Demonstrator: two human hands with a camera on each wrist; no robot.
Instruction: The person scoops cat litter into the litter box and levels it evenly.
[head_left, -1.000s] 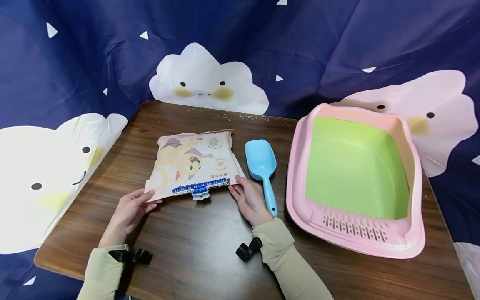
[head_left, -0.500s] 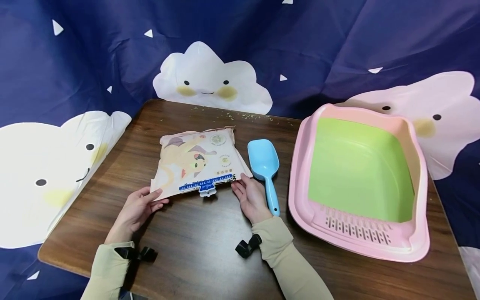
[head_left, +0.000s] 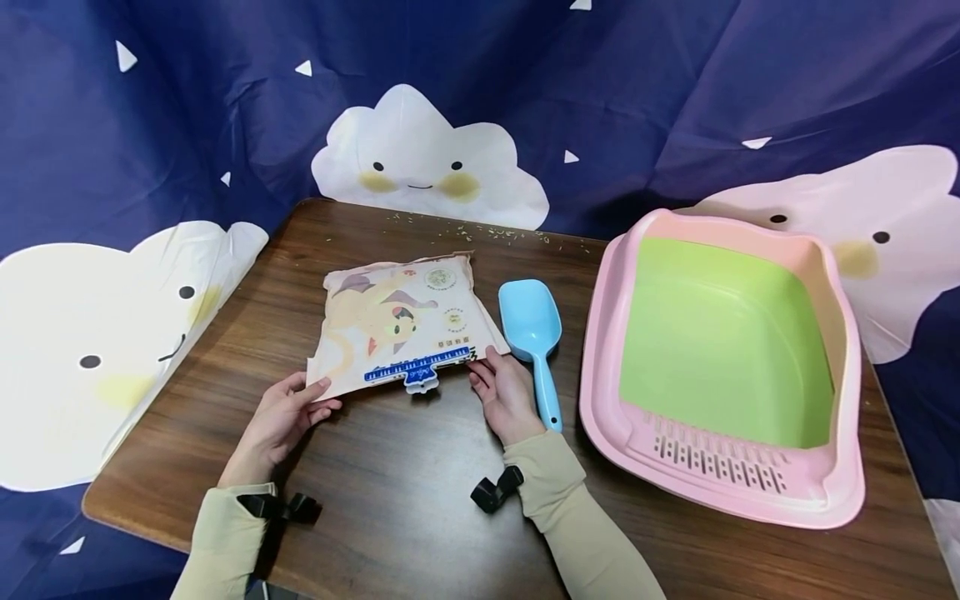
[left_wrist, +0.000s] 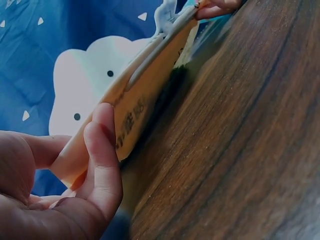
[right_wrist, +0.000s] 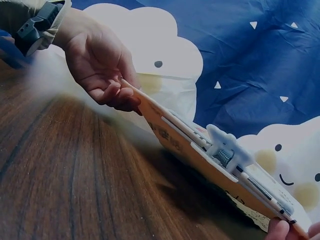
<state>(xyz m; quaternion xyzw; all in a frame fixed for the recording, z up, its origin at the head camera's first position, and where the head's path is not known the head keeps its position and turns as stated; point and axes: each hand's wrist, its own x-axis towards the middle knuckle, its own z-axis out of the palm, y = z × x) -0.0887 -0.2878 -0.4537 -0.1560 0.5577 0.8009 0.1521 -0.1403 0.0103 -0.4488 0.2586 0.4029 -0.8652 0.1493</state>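
A pale bag printed with a cartoon cat lies on the table's left half. A blue-and-white clip spans part of its near edge. My left hand pinches the near left corner between thumb and fingers; the left wrist view shows the left hand's fingertips on the underside. At the near right corner my right hand pinches the bag, its thumb on top. Only its fingertips show in the right wrist view. The near edge is raised off the tabletop, with shadow beneath.
Just right of the bag lies a light-blue scoop, its handle close to my right hand. A large pink litter box with a green inside stands on the right. Small pale bits are scattered along the table's back edge.
The bag's clipped near edge has swung slightly right and away from me, both hands keeping their hold. The whole head view has shifted a little. The scoop and litter box stay put.
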